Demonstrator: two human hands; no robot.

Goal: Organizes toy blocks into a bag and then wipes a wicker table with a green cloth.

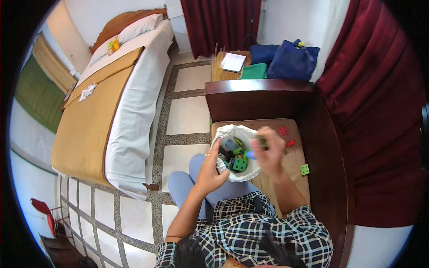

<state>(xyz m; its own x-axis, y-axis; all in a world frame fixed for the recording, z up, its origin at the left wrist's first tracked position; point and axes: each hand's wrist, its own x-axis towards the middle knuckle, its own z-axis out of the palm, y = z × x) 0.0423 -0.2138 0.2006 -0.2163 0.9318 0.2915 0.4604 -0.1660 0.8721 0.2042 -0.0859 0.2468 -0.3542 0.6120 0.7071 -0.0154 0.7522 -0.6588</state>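
A round basket with a white cloth lining [250,134] rests at my lap. My left hand [211,171] grips its left rim, thumb on the near side and fingers along the outside. Inside lie several toy pieces, among them a green building block [240,164] with holes. Blurred by motion, my right hand [270,150] is at the basket's right rim, closed around a dark green piece [262,142]. A blue piece [250,154] shows below its fingers; whether it is held too is unclear.
On the brown seat cushion [268,191] to the right lie a red block [283,130], a red toy piece [290,143] and a light green block [304,170]. The dark wooden sofa frame [261,104] borders the cushion. A bed [90,140] stands left, across the tiled floor.
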